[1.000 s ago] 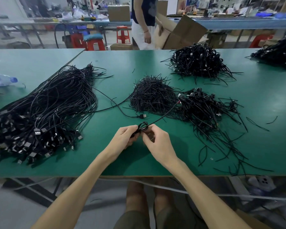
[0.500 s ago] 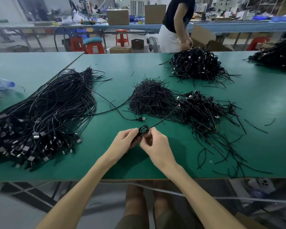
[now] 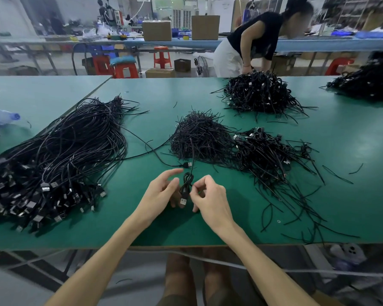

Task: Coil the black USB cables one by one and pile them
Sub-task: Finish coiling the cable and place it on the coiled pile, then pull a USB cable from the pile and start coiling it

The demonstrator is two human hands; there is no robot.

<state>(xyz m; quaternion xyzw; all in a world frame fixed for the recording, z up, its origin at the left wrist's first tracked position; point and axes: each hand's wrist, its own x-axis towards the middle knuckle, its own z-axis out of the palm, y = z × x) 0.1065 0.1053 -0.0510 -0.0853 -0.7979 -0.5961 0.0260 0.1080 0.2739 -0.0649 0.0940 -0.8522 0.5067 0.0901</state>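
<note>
A small coiled black USB cable [image 3: 186,184] hangs upright between my hands, its silver plug [image 3: 183,201] at the bottom. A thin black tie runs up from the coil toward the heap of ties [image 3: 199,138]. My right hand [image 3: 209,196] pinches the coil's right side with thumb and forefinger. My left hand [image 3: 160,193] has its thumb lifted away and its relaxed fingers touch the coil's left side. Uncoiled cables [image 3: 53,162] lie in a big bundle at the left. Coiled, tied cables [image 3: 263,151] are piled to the right of the ties.
One loose cable ends in a plug [image 3: 188,164] just beyond my hands. More coiled piles [image 3: 259,93] [image 3: 367,82] sit at the far edge of the green table [image 3: 341,133], where a person [image 3: 250,45] bends over one. A water bottle [image 3: 2,117] lies far left.
My left thumb has lifted off the coil and the hand has spread. The coil turned upright with its plug down, and the tie's free end swung from right to straight up.
</note>
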